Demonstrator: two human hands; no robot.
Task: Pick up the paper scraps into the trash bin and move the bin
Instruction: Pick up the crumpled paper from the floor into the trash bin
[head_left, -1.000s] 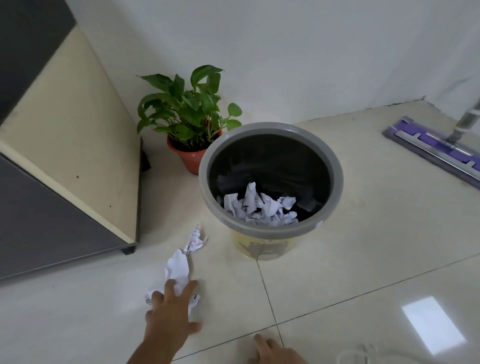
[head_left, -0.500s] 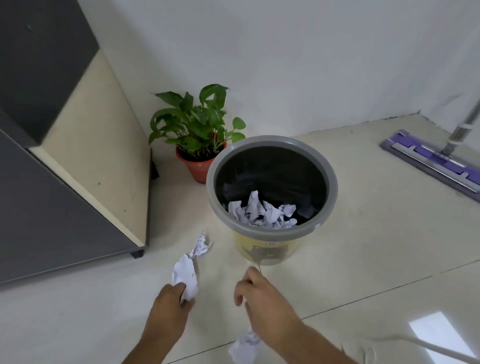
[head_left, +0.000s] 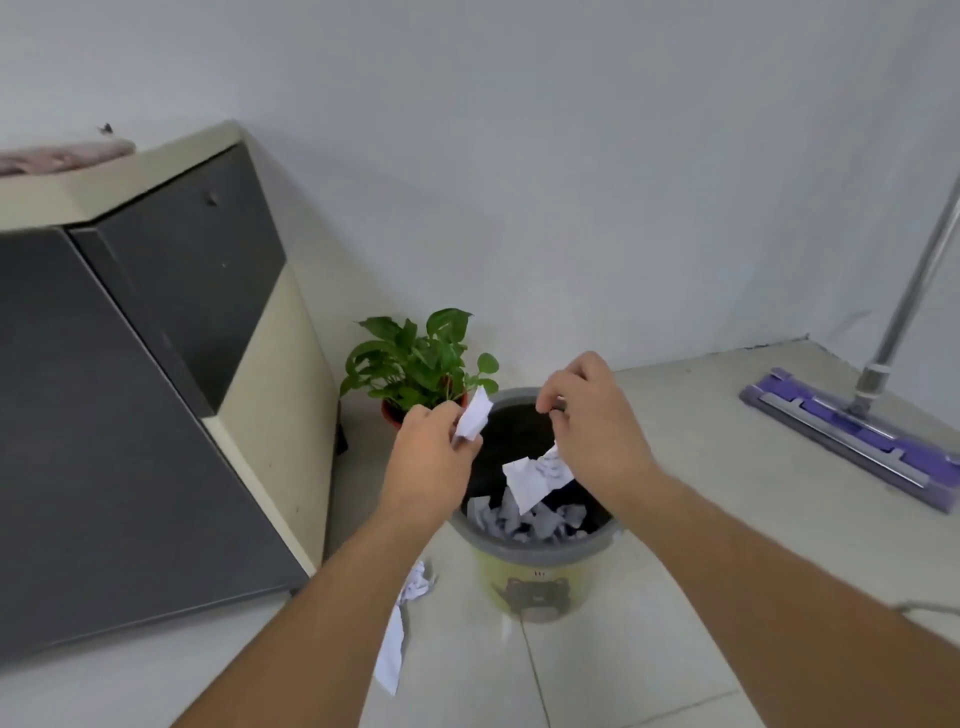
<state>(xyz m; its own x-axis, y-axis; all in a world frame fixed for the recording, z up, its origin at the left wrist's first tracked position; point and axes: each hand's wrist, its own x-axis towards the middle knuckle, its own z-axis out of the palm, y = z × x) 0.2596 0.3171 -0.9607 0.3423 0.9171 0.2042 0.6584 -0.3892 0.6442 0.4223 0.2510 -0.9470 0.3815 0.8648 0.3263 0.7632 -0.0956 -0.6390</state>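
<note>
both hands (head_left: 431, 457) above bin rim (head_left: 519, 543)

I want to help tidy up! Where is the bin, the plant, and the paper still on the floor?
trash bin (head_left: 535, 545), head view, front rim.
plant (head_left: 415, 364), head view, leaves.
floor paper scrap (head_left: 392, 657), head view, flat lower strip.

text: none legible | yellow plastic trash bin with grey rim (head_left: 540, 582): bear-like print at 6 o'clock, small marks above it too blurred to read | crumpled white paper scraps (head_left: 537, 475): printed lines, unreadable
</note>
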